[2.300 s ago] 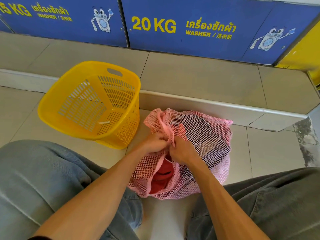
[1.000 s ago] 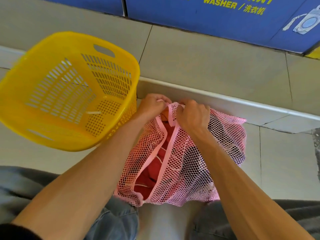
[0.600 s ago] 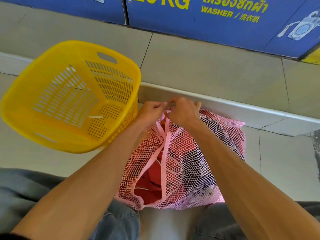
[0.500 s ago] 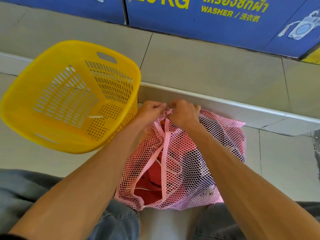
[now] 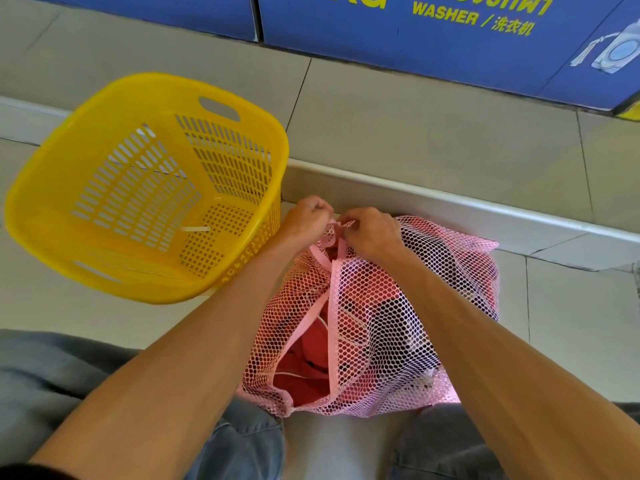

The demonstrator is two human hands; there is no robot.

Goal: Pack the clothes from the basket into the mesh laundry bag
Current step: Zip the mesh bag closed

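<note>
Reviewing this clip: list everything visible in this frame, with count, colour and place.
laundry basket: one, yellow, on the floor at left, nothing visible inside
mesh laundry bag: one, pink, on the floor between the knees, opening partly gaping
clothes: red and dark items, count unclear, inside the bag
washer panels: blue with yellow lettering, along the top
step: one, grey tiled, below the panels
floor: pale tiles
trousers: grey, knees at the lower corners
left hand: one, pinches the bag's top edge
right hand: one, pinches the bag's top edge beside the left
</note>
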